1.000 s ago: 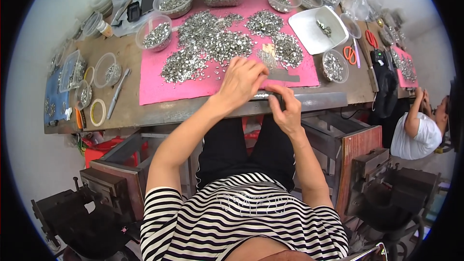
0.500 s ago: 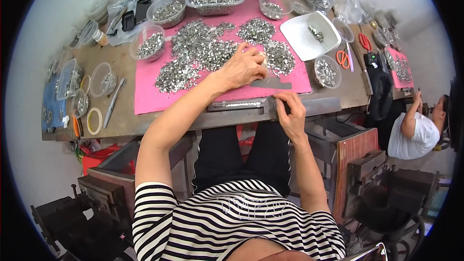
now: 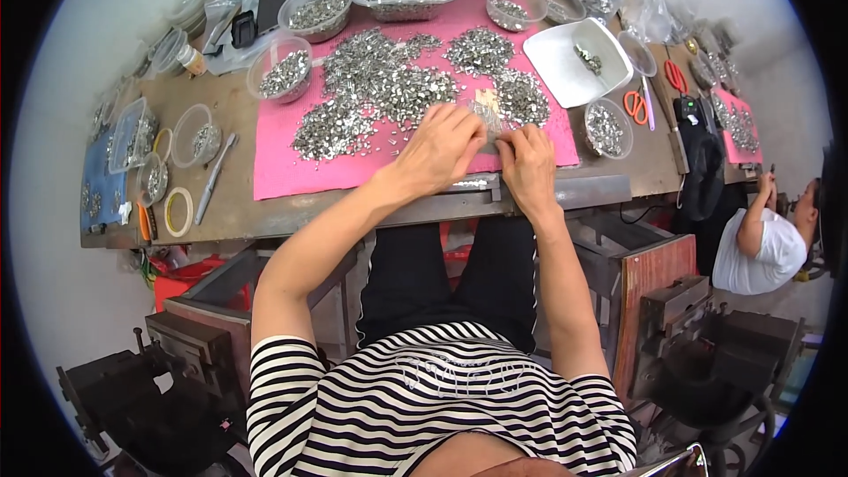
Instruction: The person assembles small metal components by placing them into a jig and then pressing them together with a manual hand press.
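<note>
My left hand (image 3: 444, 147) is closed in a pinch above the front edge of the pink mat (image 3: 296, 178). Close beside it, my right hand (image 3: 530, 163) has its fingers bent together, and both sets of fingertips nearly meet. A greyish flat piece shows between them, but what each hand grips is mostly hidden. A small beige block (image 3: 487, 99) lies just beyond the fingertips. Below the hands, a metal bar fixture (image 3: 442, 206) with a row of shiny pieces runs along the bench edge, partly covered by my left hand. Heaps of small silver metal pieces (image 3: 415, 93) spread behind.
Plastic tubs of metal pieces (image 3: 405, 11) line the back. A white tray (image 3: 552, 71), a round tub (image 3: 608, 146) and orange-handled scissors (image 3: 635, 106) stand right. Tape rings (image 3: 178, 212) lie left. A person in white (image 3: 760, 247) sits far right. Vises flank my legs.
My left hand has left the beige block on the mat and come nearer to me. My right hand has risen from the bench edge, so the two hands now meet. The view has shifted slightly.
</note>
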A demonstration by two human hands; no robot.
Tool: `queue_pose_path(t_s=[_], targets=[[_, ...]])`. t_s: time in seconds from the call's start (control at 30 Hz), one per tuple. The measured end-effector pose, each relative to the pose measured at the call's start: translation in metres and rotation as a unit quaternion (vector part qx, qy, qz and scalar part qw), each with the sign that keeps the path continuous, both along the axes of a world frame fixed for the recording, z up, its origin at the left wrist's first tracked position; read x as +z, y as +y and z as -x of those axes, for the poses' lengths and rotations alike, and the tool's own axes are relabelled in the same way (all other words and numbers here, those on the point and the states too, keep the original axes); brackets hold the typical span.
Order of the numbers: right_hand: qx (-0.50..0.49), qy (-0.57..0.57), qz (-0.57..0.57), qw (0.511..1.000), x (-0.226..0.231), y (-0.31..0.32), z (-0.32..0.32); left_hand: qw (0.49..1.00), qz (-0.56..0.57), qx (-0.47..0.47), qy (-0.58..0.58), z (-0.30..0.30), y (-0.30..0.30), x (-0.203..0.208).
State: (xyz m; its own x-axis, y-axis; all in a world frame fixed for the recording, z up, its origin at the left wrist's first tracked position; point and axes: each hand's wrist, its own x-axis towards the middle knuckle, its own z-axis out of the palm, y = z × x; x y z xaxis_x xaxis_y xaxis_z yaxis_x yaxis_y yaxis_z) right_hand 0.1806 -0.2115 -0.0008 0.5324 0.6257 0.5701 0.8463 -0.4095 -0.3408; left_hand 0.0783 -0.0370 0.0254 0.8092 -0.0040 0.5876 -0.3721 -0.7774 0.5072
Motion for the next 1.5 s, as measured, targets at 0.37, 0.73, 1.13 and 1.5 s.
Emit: queue_pose_path(t_s=[0.37,0.73,1.13,1.5], targets=[[0.134,0.27,-0.112,0.947,0.002,-0.013,0.053,0.992,0.081,0.095,0.03,0.058,-0.036,-0.02],[0.147,0.217,-0.092,0.96,0.001,-0.014,0.05,0.99,0.057,0.125,0.031,0.056,-0.042,-0.023],[0.119,0.114,-0.092,0.982,0.01,-0.018,0.044,0.991,0.025,0.132,0.02,0.054,-0.043,-0.025],[0.009,0.097,0.048,0.994,0.015,0.016,-0.012,0.99,-0.03,0.133,0.031,0.055,-0.046,-0.017]])
